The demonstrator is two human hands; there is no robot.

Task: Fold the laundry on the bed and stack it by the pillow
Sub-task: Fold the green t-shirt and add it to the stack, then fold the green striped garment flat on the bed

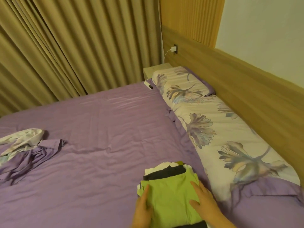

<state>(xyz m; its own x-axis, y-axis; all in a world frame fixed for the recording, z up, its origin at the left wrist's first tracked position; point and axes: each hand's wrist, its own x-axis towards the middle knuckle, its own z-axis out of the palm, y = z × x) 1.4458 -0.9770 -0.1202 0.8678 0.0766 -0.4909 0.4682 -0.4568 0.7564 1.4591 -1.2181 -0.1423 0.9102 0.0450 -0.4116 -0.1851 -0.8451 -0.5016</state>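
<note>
I see both hands on the stack of folded clothes (169,193) near the bed's (98,129) bottom-right part, just beside the long floral pillow (213,129) that runs along the headboard (246,89): left hand (142,209) lies flat along the left edge of the green top piece (169,199), fingers straight & together, right hand (205,204) lies flat on its right side, fingers straight, thumb spread apart. Under the green piece I see dark & white layers, can't tell what garments. Crumpled purple/floral bedding (24,150) sits at the bed's left edge, well apart from the stack; 2nd pillow (181,83) at the far corner w/ a small white device (148,85) beside it, curtain (65,46) behind.
</note>
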